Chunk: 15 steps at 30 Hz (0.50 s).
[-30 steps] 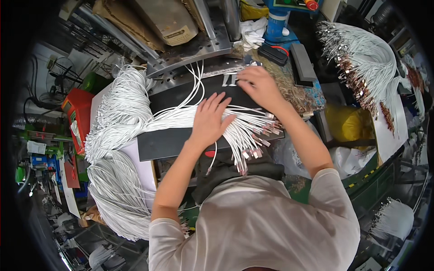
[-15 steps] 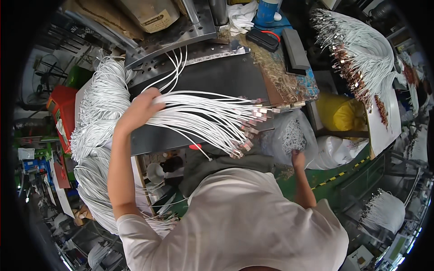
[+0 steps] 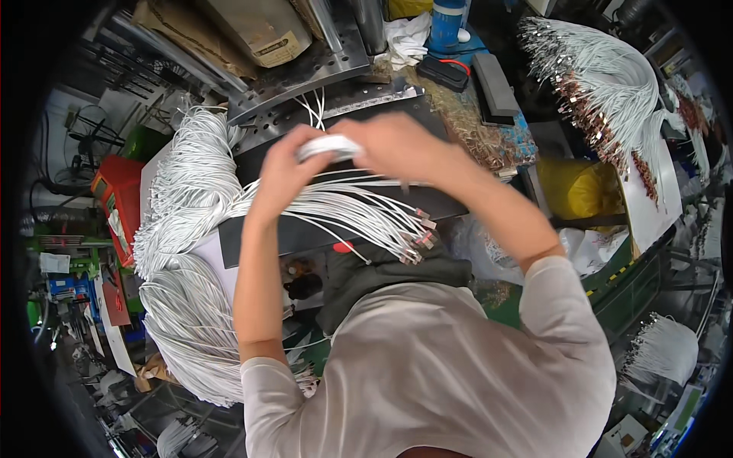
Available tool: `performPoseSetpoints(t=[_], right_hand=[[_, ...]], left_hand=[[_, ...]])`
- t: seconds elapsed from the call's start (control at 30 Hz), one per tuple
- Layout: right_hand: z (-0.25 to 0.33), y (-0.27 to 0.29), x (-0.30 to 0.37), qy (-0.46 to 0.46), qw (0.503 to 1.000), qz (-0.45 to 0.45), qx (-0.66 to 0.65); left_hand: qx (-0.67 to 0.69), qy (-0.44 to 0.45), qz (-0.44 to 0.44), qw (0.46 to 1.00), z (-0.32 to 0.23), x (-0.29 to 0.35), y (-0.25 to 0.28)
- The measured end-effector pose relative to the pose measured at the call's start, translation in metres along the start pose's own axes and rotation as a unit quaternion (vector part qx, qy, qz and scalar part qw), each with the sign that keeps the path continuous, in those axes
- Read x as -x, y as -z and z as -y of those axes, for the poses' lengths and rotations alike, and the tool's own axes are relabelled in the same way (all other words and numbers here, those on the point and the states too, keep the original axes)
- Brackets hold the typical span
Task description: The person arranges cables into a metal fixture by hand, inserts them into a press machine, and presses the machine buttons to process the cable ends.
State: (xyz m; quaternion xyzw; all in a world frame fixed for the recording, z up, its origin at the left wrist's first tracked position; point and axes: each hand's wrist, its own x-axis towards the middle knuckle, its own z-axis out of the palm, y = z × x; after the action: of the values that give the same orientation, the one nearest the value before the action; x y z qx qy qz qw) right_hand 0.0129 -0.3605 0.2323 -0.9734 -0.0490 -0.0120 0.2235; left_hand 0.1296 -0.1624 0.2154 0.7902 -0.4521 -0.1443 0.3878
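The left hand point(image 3: 289, 169) is wrapped around a blurry white bundle point(image 3: 341, 145) up over the black board point(image 3: 234, 244), and the right hand point(image 3: 401, 149) meets its other end, too blurry to tell if it grips. White cables point(image 3: 347, 214) lie across the board, plugs point(image 3: 421, 238) near its front right edge; a soft, even hold should help stop tangles.

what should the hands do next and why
Probably steady the white bundle between both hands: the left hand grips one end, while the right hand is blurred at the other, so its hold is unclear. Loose cables lie fanned out below on the black board, where a slip might disturb them.
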Motion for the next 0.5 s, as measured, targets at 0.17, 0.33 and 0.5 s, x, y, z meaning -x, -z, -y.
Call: performPoseSetpoints(t=[0.17, 0.33, 0.5], right_hand=[[0.003, 0.049, -0.020, 0.081, 0.980, -0.087, 0.160], [-0.036, -0.017, -0.029, 0.104, 0.992, -0.044, 0.063], [-0.050, -0.036, -0.008, 0.017, 0.998, -0.034, -0.044]], left_hand=[[0.090, 0.045, -0.099, 0.990, 0.032, 0.042, 0.031], [-0.124, 0.078, -0.019, 0.989, 0.055, 0.047, 0.015], [0.035, 0.117, -0.122, 0.985, 0.069, 0.043, 0.032]])
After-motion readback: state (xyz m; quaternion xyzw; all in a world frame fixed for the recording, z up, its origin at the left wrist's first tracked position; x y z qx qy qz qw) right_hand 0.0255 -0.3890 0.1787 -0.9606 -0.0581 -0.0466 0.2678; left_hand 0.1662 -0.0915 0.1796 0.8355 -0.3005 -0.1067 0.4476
